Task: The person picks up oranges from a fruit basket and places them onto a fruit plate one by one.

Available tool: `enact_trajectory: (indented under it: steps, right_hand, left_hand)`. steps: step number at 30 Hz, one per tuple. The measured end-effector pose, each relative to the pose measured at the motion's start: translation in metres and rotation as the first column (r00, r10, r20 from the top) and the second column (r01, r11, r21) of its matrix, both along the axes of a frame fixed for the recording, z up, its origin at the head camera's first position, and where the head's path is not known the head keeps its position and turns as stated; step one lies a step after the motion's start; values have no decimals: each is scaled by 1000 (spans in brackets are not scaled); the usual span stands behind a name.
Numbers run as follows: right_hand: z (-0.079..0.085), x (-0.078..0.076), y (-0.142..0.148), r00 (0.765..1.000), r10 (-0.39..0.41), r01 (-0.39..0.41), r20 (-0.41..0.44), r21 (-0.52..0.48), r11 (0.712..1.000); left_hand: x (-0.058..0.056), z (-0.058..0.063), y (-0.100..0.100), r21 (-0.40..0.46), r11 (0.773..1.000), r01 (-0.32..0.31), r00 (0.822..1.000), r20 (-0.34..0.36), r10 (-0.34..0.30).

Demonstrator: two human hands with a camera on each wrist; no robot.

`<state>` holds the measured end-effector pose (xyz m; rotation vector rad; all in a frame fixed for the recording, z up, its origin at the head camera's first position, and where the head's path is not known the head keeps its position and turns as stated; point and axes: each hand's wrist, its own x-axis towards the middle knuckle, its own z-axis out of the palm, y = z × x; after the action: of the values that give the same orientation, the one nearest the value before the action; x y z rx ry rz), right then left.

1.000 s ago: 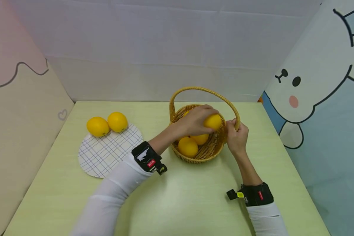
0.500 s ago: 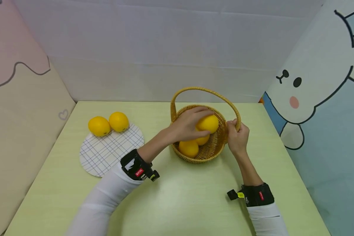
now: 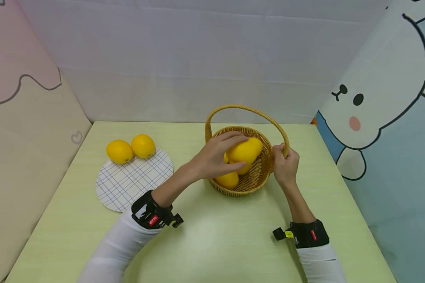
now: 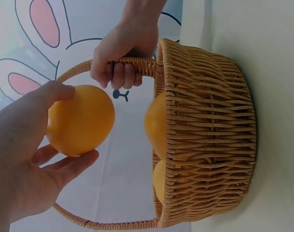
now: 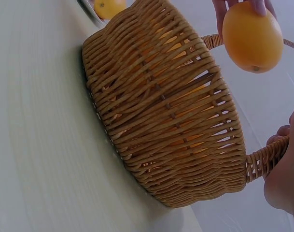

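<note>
My left hand (image 3: 216, 157) holds an orange (image 4: 81, 121) above the wicker basket (image 4: 209, 130), fingers on one side and thumb on the other. The left wrist view shows a gap between this fruit and the basket rim. At the basket's right side my right hand (image 3: 285, 163) grips the lower end of its arched handle (image 3: 246, 107). The basket stands upright on the table. More oranges (image 3: 228, 181) lie inside, partly hidden by the left hand and the held fruit.
Left of the basket lies a round white plate (image 3: 127, 186) with a blue grid. Two oranges (image 3: 119, 151) sit side by side at its far edge. A pale wall (image 3: 198, 94) rises behind the table (image 3: 212, 243), and printed panels flank it.
My left hand has moved left and slightly toward me with the orange, which is now over the basket's middle. The right hand and basket have stayed in place.
</note>
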<state>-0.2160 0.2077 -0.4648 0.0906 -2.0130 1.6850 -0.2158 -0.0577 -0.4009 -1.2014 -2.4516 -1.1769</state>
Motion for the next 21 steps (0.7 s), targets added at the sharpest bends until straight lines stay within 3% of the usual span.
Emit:
enact_trajectory:
  steps: [9, 21]
  right_hand:
    - [-3, 0, -1, 1000, 12, -12, -12, 0, 1000]
    - [-2, -1, -2, 1000, 17, -17, -13, -17, 1000]
  left_hand:
    - [10, -3, -34, 69, 997, -45, 999, 23, 43]
    - [18, -6, -89, 106, 979, -177, 984, 49, 172]
